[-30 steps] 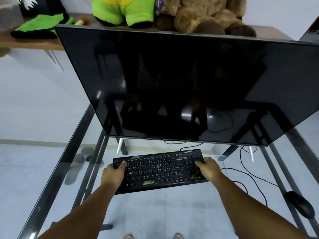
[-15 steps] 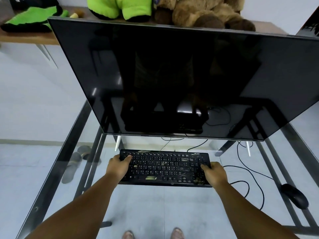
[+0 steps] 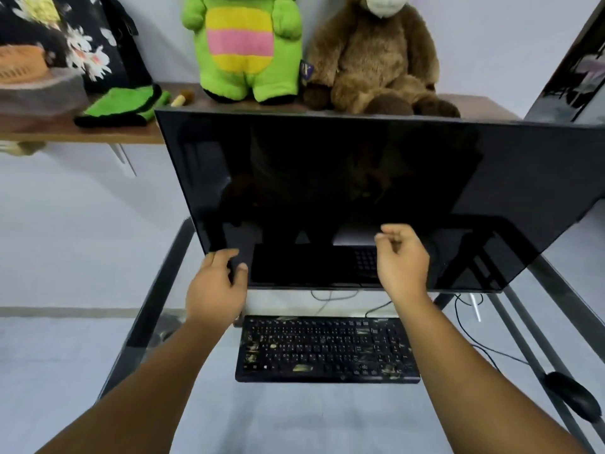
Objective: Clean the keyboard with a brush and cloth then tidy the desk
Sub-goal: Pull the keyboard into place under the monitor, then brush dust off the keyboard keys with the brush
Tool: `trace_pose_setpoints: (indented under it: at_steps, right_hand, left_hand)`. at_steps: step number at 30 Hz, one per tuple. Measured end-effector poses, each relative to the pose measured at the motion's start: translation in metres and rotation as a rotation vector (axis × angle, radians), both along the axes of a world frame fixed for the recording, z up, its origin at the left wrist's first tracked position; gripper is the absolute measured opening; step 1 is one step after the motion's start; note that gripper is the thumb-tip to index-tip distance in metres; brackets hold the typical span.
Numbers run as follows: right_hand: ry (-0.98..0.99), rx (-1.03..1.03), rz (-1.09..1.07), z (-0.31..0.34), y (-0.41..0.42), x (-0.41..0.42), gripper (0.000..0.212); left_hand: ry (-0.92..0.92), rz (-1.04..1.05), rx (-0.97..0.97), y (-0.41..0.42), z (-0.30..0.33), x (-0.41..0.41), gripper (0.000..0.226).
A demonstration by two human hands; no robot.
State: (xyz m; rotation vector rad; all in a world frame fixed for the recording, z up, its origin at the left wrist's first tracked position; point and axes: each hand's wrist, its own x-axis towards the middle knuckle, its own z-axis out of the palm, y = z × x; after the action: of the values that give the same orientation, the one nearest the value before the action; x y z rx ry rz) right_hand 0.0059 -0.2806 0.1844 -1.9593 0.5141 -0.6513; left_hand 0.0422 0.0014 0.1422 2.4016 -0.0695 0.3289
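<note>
A black keyboard (image 3: 327,348) with pale dirt smears lies flat on the glass desk (image 3: 157,309), below the monitor. Both my hands are raised above it, in front of the dark screen, holding nothing. My left hand (image 3: 216,286) has its fingers apart near the monitor's lower left corner. My right hand (image 3: 402,260) hangs with loosely curled, parted fingers. On the wooden shelf behind the monitor lie a green and black cloth (image 3: 121,108) and, beside it, a small brush (image 3: 182,98) with brown bristles.
A large black monitor (image 3: 360,191) fills the middle. A green plush toy (image 3: 244,47) and a brown plush toy (image 3: 376,57) sit on the shelf (image 3: 98,134), a floral bag (image 3: 65,37) at its left. A black mouse (image 3: 571,399) and cables lie at right.
Both hands have let go of the keyboard's ends and risen in front of the screen. The keyboard now rests on the desk, and the view has tilted up toward the shelf.
</note>
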Motion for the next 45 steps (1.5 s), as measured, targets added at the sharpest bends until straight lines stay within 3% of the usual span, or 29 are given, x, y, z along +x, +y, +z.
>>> trace_pose_setpoints:
  at_steps: [8,13,18,24,31,35,39,43,45]
  right_hand:
    - [-0.366,-0.052,0.153,0.141,0.086,0.045,0.006]
    - [-0.392,-0.156,0.233,0.206,0.13,0.085,0.001]
    - [-0.143,-0.358,0.355,0.237,0.177,0.147,0.009]
    - [0.222,-0.586,0.443,0.22,0.222,0.21,0.022]
    - [0.481,-0.594,0.54,0.22,0.259,0.237,0.028]
    - [0.647,-0.65,0.605,0.214,0.277,0.244,0.035]
    - [0.703,-0.709,0.578,0.211,0.284,0.25,0.024]
    - [0.694,-0.717,0.505,0.208,0.284,0.256,0.055]
    - [0.601,-0.624,0.477,0.21,0.28,0.255,0.045]
  left_hand:
    - [-0.457,0.046,-0.042,0.047,0.134,0.032,0.02]
    - [-0.56,0.046,-0.046,0.079,0.194,0.072,0.026]
    - [-0.39,0.074,0.178,0.108,0.211,0.121,0.042]
    - [-0.165,0.009,0.43,0.143,0.196,0.165,0.053]
    - [0.052,-0.022,0.485,0.168,0.185,0.184,0.057]
    - [0.034,-0.05,0.494,0.173,0.176,0.185,0.058]
    - [0.026,-0.061,0.497,0.176,0.174,0.186,0.058]
    - [0.018,-0.069,0.502,0.177,0.173,0.186,0.059]
    - [0.019,-0.072,0.503,0.177,0.174,0.185,0.059]
